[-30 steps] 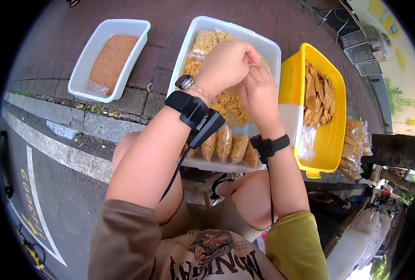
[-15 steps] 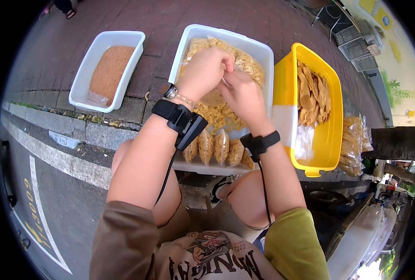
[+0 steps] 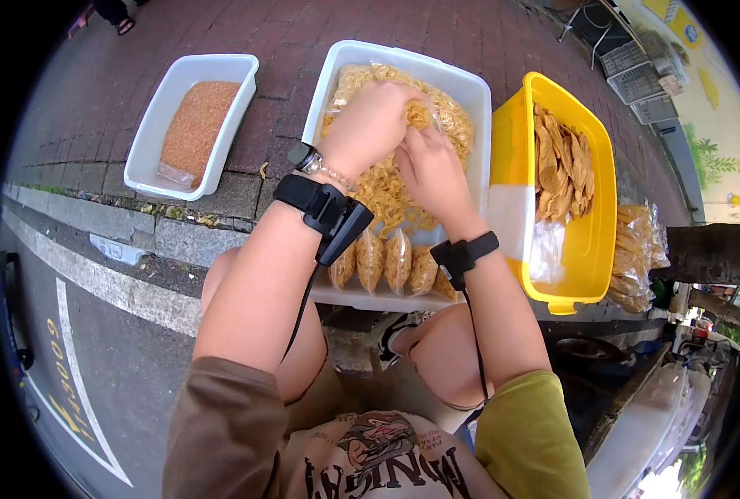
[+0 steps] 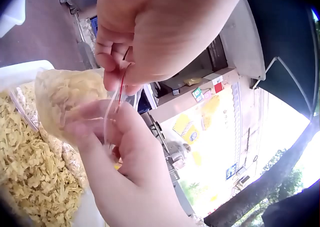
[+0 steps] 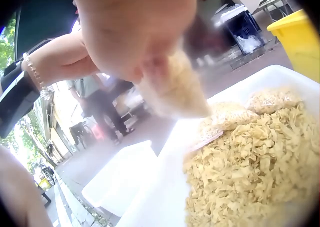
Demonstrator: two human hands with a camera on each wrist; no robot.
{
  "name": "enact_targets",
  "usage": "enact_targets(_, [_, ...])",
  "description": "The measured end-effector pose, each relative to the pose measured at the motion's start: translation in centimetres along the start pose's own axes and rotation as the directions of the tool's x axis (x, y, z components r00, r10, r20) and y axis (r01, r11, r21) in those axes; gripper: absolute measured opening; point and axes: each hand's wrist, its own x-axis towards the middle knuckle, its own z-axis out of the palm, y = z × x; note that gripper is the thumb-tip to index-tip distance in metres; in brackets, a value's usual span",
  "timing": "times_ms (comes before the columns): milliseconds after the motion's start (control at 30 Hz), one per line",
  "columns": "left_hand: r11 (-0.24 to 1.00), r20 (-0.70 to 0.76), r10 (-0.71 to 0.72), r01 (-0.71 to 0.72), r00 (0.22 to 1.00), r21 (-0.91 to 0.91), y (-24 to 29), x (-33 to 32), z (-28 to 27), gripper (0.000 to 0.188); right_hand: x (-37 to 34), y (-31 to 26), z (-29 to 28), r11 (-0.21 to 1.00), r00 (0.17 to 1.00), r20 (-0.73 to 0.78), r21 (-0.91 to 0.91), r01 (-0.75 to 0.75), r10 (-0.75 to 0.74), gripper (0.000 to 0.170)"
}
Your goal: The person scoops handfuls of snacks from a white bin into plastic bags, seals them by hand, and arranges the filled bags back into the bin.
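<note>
Over the white tub (image 3: 480,125), my left hand (image 3: 368,129) and right hand (image 3: 436,170) meet at a clear zip bag (image 3: 420,115) of pale yellow flakes. In the left wrist view, the left hand (image 4: 155,37) pinches the bag's red-lined edge. Below it, the right hand (image 4: 132,172) grips the bag near its mouth, the filled part (image 4: 70,99) to the left. In the right wrist view, the bag (image 5: 177,92) hangs blurred under the hands. Loose yellow flakes (image 3: 391,200) lie in the tub below.
Filled bags (image 3: 370,262) stand along the tub's near side; more lie at its far end. Right of it is a yellow bin (image 3: 582,274) of brown flat pieces, with bagged sticks (image 3: 632,266) beyond. A tub of reddish-brown grains (image 3: 199,125) stands left on the paving.
Both hands have shifted left and slightly nearer since a second ago. The filled bag between them now shows more clearly beyond the fingers. A person's foot has appeared at the upper left.
</note>
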Motion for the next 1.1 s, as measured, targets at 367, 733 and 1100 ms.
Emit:
enact_targets(367, [0.627,0.375,-0.555,0.67,0.743,-0.397,-1.3,0.3,-4.2,0.039,-1.4,5.0,-1.3,0.944,0.844,-0.423,0.14,-0.298,0.329,0.024])
enact_targets(733, [0.862,0.134,-0.432,0.364,0.892,0.354,-4.1,-0.7,-4.5,0.027,-9.9,8.6,9.3,0.246,0.175,0.59,-0.041,-0.968,0.788,0.064])
enact_targets(1100, [0.866,0.192,-0.488,0.447,0.851,0.223,-3.8,0.4,-5.0,0.029,-6.7,4.8,20.0,0.115,-0.071,0.498,-0.333,-0.936,0.865,0.144])
